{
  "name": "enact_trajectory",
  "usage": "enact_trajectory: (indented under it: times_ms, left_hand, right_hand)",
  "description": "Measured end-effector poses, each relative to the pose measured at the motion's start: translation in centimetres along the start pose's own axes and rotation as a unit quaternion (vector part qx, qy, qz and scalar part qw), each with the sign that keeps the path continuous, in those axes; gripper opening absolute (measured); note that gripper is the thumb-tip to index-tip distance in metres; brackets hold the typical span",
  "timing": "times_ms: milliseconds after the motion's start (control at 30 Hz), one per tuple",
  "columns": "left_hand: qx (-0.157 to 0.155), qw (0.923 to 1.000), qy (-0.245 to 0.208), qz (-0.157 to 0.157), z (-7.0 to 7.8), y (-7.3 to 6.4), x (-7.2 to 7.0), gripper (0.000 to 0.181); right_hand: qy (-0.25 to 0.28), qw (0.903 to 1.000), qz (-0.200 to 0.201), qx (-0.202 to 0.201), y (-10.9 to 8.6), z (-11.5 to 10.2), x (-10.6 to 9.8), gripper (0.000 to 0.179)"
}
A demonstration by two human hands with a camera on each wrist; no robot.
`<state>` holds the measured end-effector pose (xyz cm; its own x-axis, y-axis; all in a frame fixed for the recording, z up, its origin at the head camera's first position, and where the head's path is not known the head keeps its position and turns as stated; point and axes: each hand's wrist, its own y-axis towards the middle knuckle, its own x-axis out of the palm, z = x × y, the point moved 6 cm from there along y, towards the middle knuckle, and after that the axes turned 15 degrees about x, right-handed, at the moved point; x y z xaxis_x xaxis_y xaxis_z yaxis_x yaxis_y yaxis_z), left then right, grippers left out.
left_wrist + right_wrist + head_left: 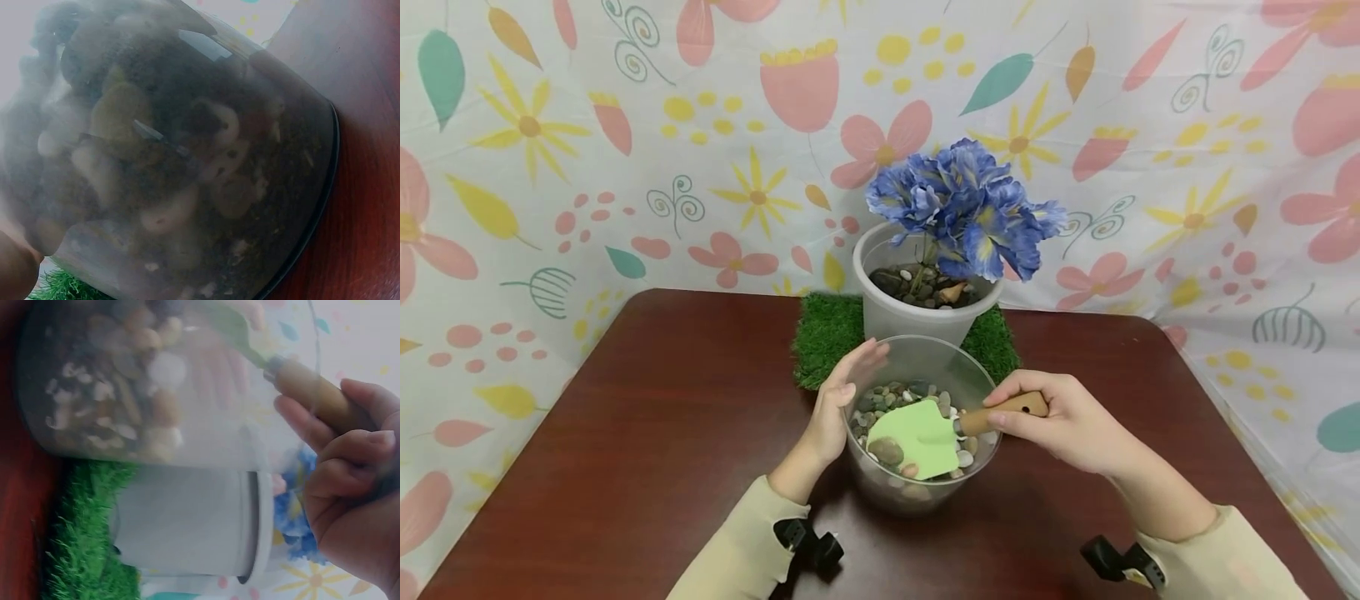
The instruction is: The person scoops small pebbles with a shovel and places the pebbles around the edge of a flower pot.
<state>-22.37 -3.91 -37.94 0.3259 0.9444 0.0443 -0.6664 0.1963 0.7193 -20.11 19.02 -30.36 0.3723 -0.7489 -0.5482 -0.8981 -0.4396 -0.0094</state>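
A green trowel (917, 439) with a wooden handle is gripped by my right hand (1075, 421). Its blade lies inside a clear plastic pot (917, 500), over a bed of mixed pebbles (887, 400). One larger brown stone (886, 451) and a small orange one rest on the blade. My left hand (835, 408) lies against the pot's left wall, its fingers straight along the side. In the left wrist view the pot's wall fills most of the picture, with stones and dark soil (269, 237) showing through.
Behind the clear pot, a white pot (917, 325) with blue flowers (970, 208) and stones stands on a green artificial grass mat (831, 333). All this is on a dark red-brown table (647, 467). A patterned cloth (647, 167) hangs along the back and sides.
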Motion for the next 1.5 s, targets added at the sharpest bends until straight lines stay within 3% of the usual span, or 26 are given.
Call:
enact_trajectory:
  times_ms: [300,667,867,1167,1333,1500]
  left_hand:
    - [0.005,1.0,-0.005,0.005,0.1,0.1,0.1,0.064]
    - [0.007,1.0,0.0,0.0,0.1,0.2,0.3,0.063]
    - [0.001,1.0,-0.002,0.004,0.0,0.2,0.3,0.063]
    - [0.002,1.0,-0.006,0.006,0.0,0.1,0.1,0.063]
    - [-0.004,1.0,0.001,0.006,0.0,0.1,0.0,0.063]
    - [-0.01,0.9999,0.009,0.006,0.0,-0.1,-0.1,0.063]
  right_hand:
    - [0.046,0.9974,-0.032,0.046,0.2,0.6,-0.3,0.012]
    - [0.065,0.9925,-0.021,0.101,0.4,0.9,-1.0,0.015]
    - [0.093,0.9916,-0.002,0.091,-0.3,1.0,-1.5,0.012]
    - [0.143,0.9887,-0.008,0.046,-1.0,1.4,-1.3,0.018]
    - [0.188,0.9809,-0.009,0.049,-1.3,1.7,-1.0,0.021]
    - [0.219,0.9731,0.018,0.07,-1.8,1.9,-0.5,0.022]
